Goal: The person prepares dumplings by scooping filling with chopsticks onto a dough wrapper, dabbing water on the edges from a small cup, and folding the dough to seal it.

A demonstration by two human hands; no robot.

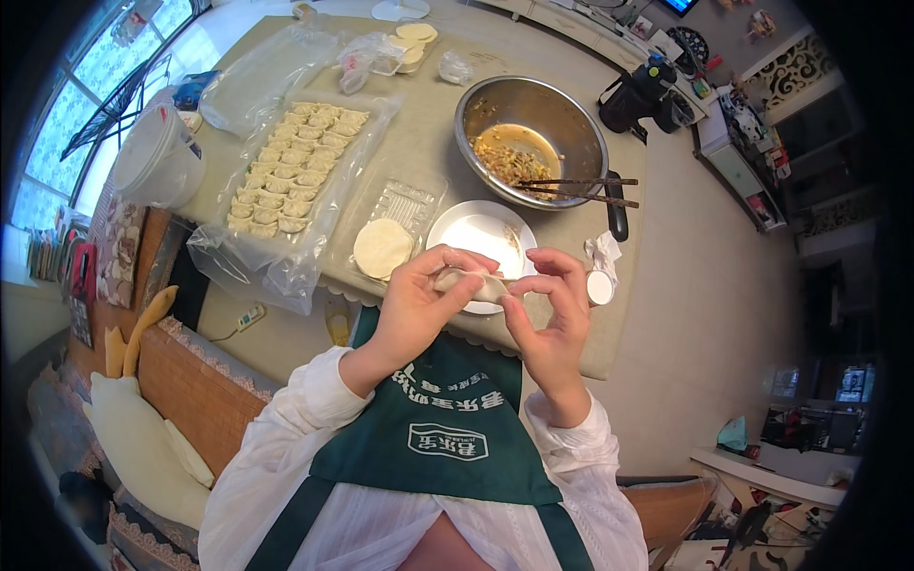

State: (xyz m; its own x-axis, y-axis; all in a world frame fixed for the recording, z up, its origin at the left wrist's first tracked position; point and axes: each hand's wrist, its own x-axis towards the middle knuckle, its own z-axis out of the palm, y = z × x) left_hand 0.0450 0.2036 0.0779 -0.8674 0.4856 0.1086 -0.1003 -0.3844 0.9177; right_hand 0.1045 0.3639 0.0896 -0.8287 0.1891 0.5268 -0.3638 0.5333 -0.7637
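Observation:
Between my two hands is a folded dumpling (488, 289), held above the near edge of a white plate (457, 227). My left hand (432, 292) grips its left part between thumb and fingers. At its right end, the thumb and fingertips of my right hand (553, 307) pinch the dough. Left of the plate, round dumpling wrappers (383, 248) lie on a clear plastic tray (405, 203). Beyond the plate stands a steel bowl (471, 160) with chopped filling (515, 160) and a pair of chopsticks (593, 191) in it. Rows of shaped dumplings (300, 164) lie on plastic at the left.
A white bucket (161, 160) stands at the table's left edge. More wrappers (413, 44) and crumpled plastic bags (368, 61) lie at the far side. A small white-topped container (600, 287) and crumpled tissue (604, 253) are at the right, with a black bottle (639, 93) farther back.

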